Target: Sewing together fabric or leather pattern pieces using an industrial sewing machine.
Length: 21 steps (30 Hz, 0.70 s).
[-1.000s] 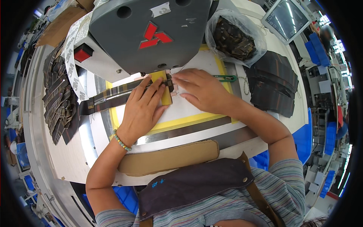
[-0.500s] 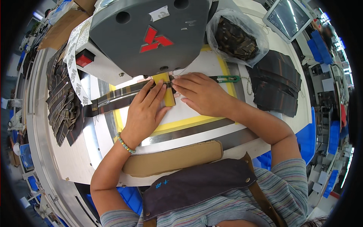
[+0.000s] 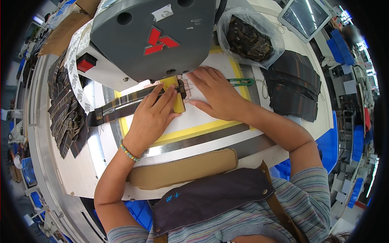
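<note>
Basically, a dark plaid fabric strip with a zipper (image 3: pixel 123 106) runs under the left hand (image 3: pixel 148 115), whose fingers lie flat, slightly spread, across strip and yellow block (image 3: pixel 178 105); fingertips rest on the block. Right hand (image 3: pixel 225 97) is just beside the strip's right end, thumb wide of the forefinger; can't tell if its fingertips touch anything.

Around, big to small: pale table (image 3: pixel 73 178); grey machine head (image 3: pixel 148 44) overhanging the work area, right above the fingers; plaid pile (image 3: pixel 60 117) at left; dark fabric stack (image 3: pixel 293 87) at right; clear bag (image 3: pixel 277 45) of fabric pieces; brown cardboard strip (image 3: pixel 186 168) near the table's front edge; screen (image 3: pixel 306 19); green-handled tool (image 3: pixel 242 82) beyond the right hand.

Hidden: strip's middle, under the left hand; the tool's left end, behind the right. Machine's top cut off by the frame. Background shelves blurry.
</note>
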Available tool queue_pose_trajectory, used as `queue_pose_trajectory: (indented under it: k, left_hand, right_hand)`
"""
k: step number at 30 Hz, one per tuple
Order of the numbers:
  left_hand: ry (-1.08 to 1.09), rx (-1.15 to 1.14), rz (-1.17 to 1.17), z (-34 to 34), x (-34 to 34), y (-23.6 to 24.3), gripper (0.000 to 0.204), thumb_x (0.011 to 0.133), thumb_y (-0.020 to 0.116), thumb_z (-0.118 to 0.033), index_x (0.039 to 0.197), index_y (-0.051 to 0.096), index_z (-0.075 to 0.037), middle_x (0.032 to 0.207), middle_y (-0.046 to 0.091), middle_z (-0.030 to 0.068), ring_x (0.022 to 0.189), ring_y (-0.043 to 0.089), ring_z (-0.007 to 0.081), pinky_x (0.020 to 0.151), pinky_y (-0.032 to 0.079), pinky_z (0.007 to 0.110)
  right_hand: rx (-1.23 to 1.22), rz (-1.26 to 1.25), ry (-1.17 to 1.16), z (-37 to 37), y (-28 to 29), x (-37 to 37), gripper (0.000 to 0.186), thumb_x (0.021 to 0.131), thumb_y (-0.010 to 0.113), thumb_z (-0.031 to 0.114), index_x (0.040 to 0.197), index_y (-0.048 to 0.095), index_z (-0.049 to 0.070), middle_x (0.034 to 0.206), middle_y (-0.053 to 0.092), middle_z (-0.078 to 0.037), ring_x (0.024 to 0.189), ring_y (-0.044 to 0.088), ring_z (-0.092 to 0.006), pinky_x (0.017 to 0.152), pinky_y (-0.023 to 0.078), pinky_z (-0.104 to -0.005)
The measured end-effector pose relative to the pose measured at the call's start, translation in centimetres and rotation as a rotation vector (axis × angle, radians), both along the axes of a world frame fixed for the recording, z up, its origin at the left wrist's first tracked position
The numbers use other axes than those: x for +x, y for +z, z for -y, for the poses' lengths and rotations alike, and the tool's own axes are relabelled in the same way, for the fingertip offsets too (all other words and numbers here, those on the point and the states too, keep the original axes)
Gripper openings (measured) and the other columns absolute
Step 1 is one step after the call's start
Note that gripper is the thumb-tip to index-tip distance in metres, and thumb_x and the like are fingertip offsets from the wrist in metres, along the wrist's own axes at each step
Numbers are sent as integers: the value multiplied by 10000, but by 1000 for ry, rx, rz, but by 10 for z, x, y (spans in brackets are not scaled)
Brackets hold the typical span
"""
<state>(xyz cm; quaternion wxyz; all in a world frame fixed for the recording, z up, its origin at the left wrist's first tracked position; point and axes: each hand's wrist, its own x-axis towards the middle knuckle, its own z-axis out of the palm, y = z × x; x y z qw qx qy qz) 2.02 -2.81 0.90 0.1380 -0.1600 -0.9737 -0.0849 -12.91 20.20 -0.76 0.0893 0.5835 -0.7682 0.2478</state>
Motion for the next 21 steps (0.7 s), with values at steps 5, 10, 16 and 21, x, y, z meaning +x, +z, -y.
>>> queue_pose_trajectory:
  k: [5,10,16,21]
  left_hand:
    - [-19,-78,-77,9,-27,-5,596,939,780,-331,1405,676,25,1461,658,136,1309,627,317,1103,535,426]
    - [-61,-64,-76,17,-31,-6,609,954,764,-353,1438,665,3,1419,688,118,1264,644,285,1084,542,416]
    - [-39,-68,-38,14,-33,-3,606,947,784,-301,1463,652,-14,1461,679,128,1331,639,336,1136,528,448]
    - [-23,-70,-36,16,-33,-4,591,975,761,-318,1471,648,-18,1426,684,141,1261,658,334,1073,536,428]
  right_hand:
    - [43,-88,11,3,-3,-26,609,987,738,322,1431,588,-66,1449,562,-205,1365,531,-407,1208,413,-529]
    - [62,-127,11,3,-7,-28,599,1010,710,330,1433,582,-75,1454,572,-221,1367,531,-427,1235,401,-543]
    - [87,-128,-13,2,-4,-28,601,1007,714,329,1422,592,-88,1461,578,-219,1366,538,-418,1230,409,-534]
    - [61,-135,14,5,-4,-33,588,997,725,329,1399,612,-86,1455,588,-216,1366,545,-407,1224,414,-528]
